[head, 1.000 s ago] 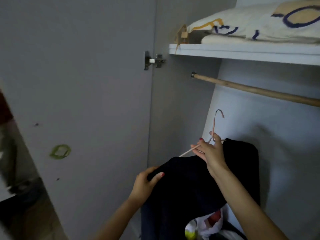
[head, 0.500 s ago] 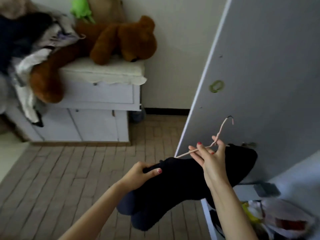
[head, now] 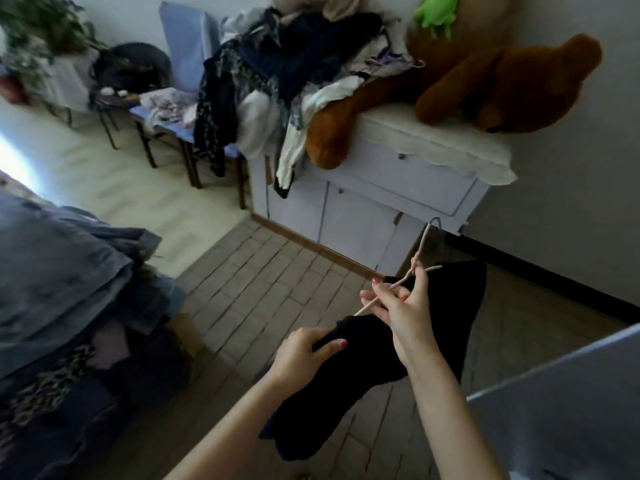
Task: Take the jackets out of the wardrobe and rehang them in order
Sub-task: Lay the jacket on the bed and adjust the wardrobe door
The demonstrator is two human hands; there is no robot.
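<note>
While the right hand (head: 403, 315) pinched a pale wire hanger (head: 417, 263) at its neck, the left hand (head: 304, 355) curled round one shoulder of the jacket (head: 440, 327), a dark, limp garment held in the air above the brick-patterned floor (head: 263, 271). Beyond stood a white cabinet (head: 363, 202) bearing heaped clothes (head: 294, 71) and a brown teddy bear (head: 502, 84); a chair (head: 187, 64) stood at its left end. The jacket's long axis ran from lower left to upper right; the hook pointed up and away.
</note>
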